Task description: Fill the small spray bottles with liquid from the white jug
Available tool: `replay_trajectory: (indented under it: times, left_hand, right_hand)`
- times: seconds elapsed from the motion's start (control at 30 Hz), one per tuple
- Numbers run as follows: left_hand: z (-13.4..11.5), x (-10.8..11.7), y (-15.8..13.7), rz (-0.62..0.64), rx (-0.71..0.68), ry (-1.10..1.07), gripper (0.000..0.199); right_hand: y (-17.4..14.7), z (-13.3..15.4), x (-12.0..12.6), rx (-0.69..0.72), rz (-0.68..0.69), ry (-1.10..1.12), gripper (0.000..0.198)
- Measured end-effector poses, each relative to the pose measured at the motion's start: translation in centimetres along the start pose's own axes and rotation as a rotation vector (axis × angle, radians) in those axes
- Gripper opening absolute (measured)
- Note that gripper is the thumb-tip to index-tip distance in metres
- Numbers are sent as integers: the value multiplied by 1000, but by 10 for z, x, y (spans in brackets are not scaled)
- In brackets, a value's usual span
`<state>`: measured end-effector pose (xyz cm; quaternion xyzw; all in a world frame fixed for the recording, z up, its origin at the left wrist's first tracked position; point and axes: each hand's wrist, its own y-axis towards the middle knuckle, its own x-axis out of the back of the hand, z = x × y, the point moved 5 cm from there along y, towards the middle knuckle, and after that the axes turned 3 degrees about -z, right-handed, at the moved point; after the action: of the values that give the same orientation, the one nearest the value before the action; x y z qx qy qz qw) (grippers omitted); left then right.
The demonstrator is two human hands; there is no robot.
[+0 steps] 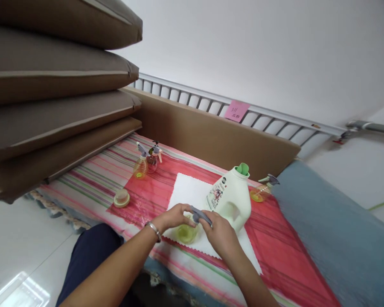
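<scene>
Fingers [183, 208] of both hands [221, 233] grasp the grey spray head [201, 214] — yellow-green bottle [186, 234] just below.

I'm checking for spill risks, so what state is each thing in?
Jug: standing, uncapped, green spout exposed.
Pale cap: lying apart from the jug.
Nearest spray bottle: yellowish liquid inside.
Gray spray head: held between left hand and right hand; whether fastened, unclear.
Left spray bottle: standing, sprayer fitted.
Right spray bottle: standing, sprayer fitted.
White pad: spread flat.
</scene>
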<state>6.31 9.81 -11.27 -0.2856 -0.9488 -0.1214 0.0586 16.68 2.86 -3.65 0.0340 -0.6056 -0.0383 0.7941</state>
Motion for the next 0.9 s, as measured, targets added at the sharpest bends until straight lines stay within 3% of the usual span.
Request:
replay_trajectory:
  times: [0.07, 0.13, 0.23, 0.37, 0.53, 0.63, 0.7, 0.8, 0.9]
  left_hand:
    - [-3, 3, -1, 7, -13, 8, 41]
    - [-5, 2, -4, -67, -14, 33, 47]
    - [-3, -7, -6, -141, -17, 54, 35]
    - [0, -13, 3, -13, -39, 17, 24]
    - [2, -7, 17, 208, -40, -47, 27]
    - [2, -5, 18, 233, -38, -45, 27]
    - [1, -4, 15, 164, -42, -32, 33]
    - [-1, -3, 7, -59, -34, 0, 43]
    - [-4, -4, 1, -198, -21, 24, 31]
  right_hand:
    - [-1, 2, 0, -2, -3, -2, 28]
    - [-1, 3, 0, -6, -4, -1, 28]
    - [0, 3, -1, -7, 1, 6, 29]
    - [1, -1, -2, -20, 15, 11, 29]
    - [0, -3, -2, -33, 12, 21, 29]
    - [0, -2, -1, -46, -9, 26, 29]
    - [1, -2, 0, -49, -18, 30, 30]
    - [1, -1, 0, -46, -18, 33, 31]
    - [2, -2, -1, -55, -14, 28, 30]
